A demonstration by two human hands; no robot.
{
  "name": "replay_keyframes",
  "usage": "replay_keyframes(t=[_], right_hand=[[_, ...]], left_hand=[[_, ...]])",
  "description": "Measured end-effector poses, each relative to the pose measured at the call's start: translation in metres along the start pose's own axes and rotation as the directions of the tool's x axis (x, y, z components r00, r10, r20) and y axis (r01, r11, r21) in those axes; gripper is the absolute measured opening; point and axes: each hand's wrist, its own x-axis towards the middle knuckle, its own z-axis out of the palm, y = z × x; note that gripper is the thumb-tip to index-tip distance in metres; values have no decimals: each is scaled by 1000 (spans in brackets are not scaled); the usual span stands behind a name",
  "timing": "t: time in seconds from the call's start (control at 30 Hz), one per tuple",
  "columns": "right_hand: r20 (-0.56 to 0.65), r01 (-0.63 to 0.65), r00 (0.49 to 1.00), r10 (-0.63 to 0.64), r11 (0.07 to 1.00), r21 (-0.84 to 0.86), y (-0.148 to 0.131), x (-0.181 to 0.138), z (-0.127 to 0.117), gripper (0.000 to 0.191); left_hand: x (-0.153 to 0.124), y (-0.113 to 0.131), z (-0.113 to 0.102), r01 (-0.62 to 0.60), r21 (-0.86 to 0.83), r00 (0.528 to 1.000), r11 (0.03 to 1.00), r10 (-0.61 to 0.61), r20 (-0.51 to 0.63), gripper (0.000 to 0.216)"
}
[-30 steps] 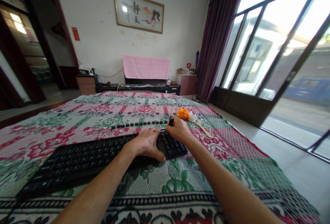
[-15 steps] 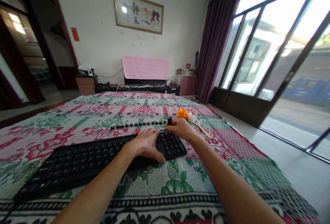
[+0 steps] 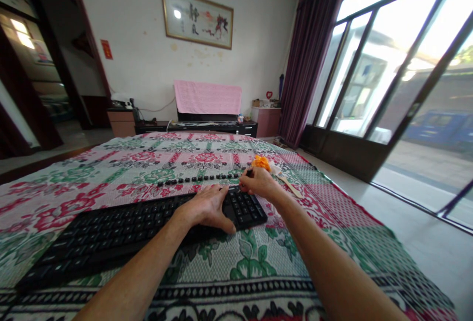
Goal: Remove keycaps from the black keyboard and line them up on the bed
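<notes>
A black keyboard [image 3: 111, 232] lies at a slant on the patterned cloth. Across its right part rests my left hand [image 3: 207, 205], open, thumb spread toward the near edge and fingers reaching to the far edge. My right hand [image 3: 256, 181] is closed over the top of the number pad [image 3: 242, 205]. Out of its fist pokes the end of a small black tool [image 3: 250, 173], whose kind I cannot make out. The fingers hide its lower end. Beyond the keyboard, several small black keycaps [image 3: 199, 178] stand in a row on the cloth.
Behind my right hand lies a crumpled orange cloth [image 3: 260, 162] beside a white piece [image 3: 274, 168]. A pale wooden-looking stick [image 3: 291, 186] is to the right. The patterned cloth [image 3: 254, 267] covers the surface, its edge sloping down at right.
My right hand has closed more tightly and shifted slightly nearer to me over the number pad, with the black tool tilting. My left hand stays in place.
</notes>
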Motion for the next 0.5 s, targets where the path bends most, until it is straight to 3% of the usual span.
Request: replay_keyframes(t=[0.3, 0.5], right_hand=[[-46, -15, 999, 11, 997, -70, 0, 1, 6, 13], [-159, -66, 987, 38, 983, -174, -3, 2, 16, 14]], left_hand=[[1, 0, 1, 2, 19, 1000, 1000, -2, -7, 108], [1, 1, 0, 11, 25, 1000, 1000, -11, 8, 103]])
